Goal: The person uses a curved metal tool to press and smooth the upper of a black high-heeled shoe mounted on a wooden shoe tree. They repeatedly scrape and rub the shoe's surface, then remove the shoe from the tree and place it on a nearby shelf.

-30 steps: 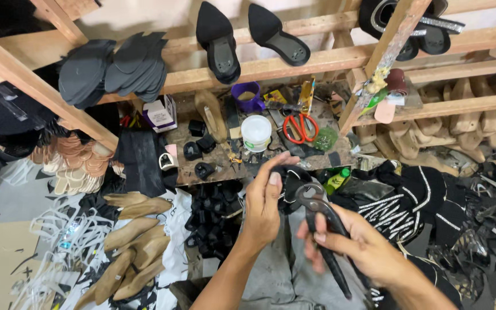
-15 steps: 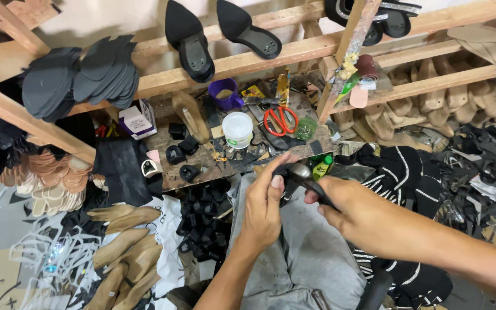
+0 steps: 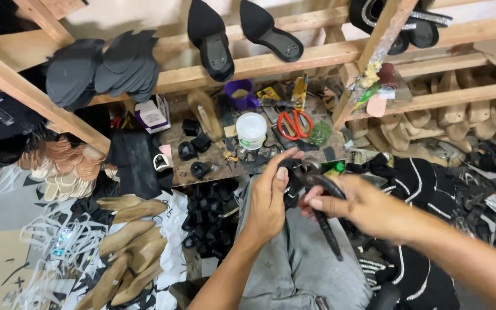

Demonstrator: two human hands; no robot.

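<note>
Hands close together: left hand [image 3: 269, 198] pinching small black piece [image 3: 290, 172]; right hand [image 3: 356, 201] clenched around pliers [image 3: 327, 229].

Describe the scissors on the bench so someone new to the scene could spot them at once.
Start at the cluttered wooden workbench under the slanted beams, just beyond the person's left hand and right hand. Right of the white round tub lie the scissors, flat among the dark scraps. Their bright orange-red loop handles are the only vivid red thing on the bench.
</note>
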